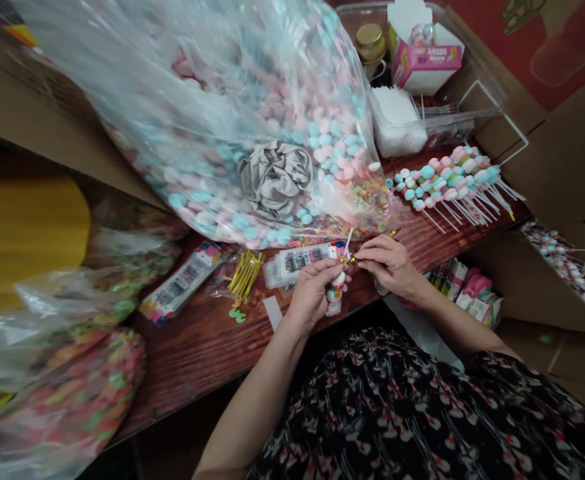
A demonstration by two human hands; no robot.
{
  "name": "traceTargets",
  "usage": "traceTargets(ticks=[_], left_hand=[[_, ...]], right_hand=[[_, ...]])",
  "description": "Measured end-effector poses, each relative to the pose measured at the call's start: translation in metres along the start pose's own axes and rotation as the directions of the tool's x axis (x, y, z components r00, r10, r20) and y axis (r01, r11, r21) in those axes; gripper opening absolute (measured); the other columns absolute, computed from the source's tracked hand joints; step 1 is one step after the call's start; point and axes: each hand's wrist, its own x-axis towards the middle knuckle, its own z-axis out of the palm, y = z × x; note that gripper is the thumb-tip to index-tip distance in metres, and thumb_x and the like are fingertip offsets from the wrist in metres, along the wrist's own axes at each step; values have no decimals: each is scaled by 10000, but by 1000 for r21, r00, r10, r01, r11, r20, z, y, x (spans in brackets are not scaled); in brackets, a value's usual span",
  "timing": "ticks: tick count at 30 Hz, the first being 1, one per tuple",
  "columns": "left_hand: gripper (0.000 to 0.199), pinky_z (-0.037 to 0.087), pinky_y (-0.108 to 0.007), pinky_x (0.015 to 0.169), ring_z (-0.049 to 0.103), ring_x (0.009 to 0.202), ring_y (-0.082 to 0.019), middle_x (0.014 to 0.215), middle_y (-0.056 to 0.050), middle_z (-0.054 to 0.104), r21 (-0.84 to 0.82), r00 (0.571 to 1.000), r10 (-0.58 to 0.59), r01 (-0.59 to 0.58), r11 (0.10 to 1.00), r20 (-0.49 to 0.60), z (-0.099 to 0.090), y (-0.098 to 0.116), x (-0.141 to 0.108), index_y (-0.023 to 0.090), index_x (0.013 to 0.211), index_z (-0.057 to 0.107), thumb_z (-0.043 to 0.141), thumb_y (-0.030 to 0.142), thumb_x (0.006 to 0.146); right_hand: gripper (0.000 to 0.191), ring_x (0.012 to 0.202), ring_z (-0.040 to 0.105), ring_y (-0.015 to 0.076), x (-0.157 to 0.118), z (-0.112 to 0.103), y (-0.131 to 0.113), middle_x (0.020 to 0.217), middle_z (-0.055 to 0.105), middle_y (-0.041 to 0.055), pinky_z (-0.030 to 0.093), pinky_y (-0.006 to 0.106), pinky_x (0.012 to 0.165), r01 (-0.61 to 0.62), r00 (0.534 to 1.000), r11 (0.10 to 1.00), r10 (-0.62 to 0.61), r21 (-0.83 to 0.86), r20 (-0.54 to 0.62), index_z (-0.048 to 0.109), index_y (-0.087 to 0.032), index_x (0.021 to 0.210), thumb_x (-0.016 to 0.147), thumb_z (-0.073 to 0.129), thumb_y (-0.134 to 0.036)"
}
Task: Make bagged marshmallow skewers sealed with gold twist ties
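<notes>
My left hand (315, 290) is closed around a bagged marshmallow candy skewer (335, 293), its white stick pointing up past my fingers. At the neck of the bag sits a gold twist tie (351, 260). My right hand (387, 262) pinches one end of that tie between thumb and fingers. Behind my left hand lies a stack of printed clear bags (292, 263). A bundle of gold twist ties (245, 275) rests to its left, with another pack of printed bags (182, 283) farther left. Green gummy pieces (237, 315) lie on the wooden table (192, 353).
A huge clear bag of pastel marshmallows (212, 193) covers the table's back, with crumpled grey material (276, 179) on it. Finished-looking skewers (447, 177) are piled at right, before a clear plastic bin (472, 127). Bagged gummies (82, 387) fill the left; cardboard boxes (532, 280) stand right.
</notes>
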Motion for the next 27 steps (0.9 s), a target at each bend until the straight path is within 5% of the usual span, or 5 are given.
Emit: traceTargets(ticks=[3,11,16,21,27], left_hand=[[215,483,-197,479,615,521,-108,671,-57,714,22,1000,-9,8,1000,13,1,-2,0,106,727,713,805,256,604],[281,375,-168,400,588,469,-105,663,-74,717,126,997,-37,46,991,-74,-5,-13,0,113,821,697,783,305,635],[252,401,-176,442,559,473,-88,587,-1,639,218,993,44,-19,976,-112,-3,-11,-5,132,801,712,762,336,661],[143,425,-176,514,495,525,-65,582,15,604,281,979,191,-164,945,-71,-1,-5,-10,137,665,712,733,278,655],[160,468,-208,516,499,509,-74,604,7,622,177,982,152,-132,975,-109,-16,-10,-21,149,730,735,750,282,642]], right_hand=[[141,813,598,168,1,0,1,858,690,62,482,330,772,18,999,998,-15,-68,34,702,-202,889,895,562,-213],[103,691,619,122,-2,-10,21,747,684,17,473,244,677,-198,980,972,194,129,44,685,-173,764,840,641,-226],[107,652,606,103,-5,-13,8,733,679,-3,473,214,640,-168,986,975,166,145,29,696,-177,838,870,599,-209],[272,768,670,124,3,9,-19,898,743,46,518,233,739,1,976,997,-18,79,218,721,-200,1046,897,499,-151],[397,903,710,132,11,34,-18,990,761,17,534,238,824,-129,947,969,58,210,315,724,-228,1088,837,462,-67]])
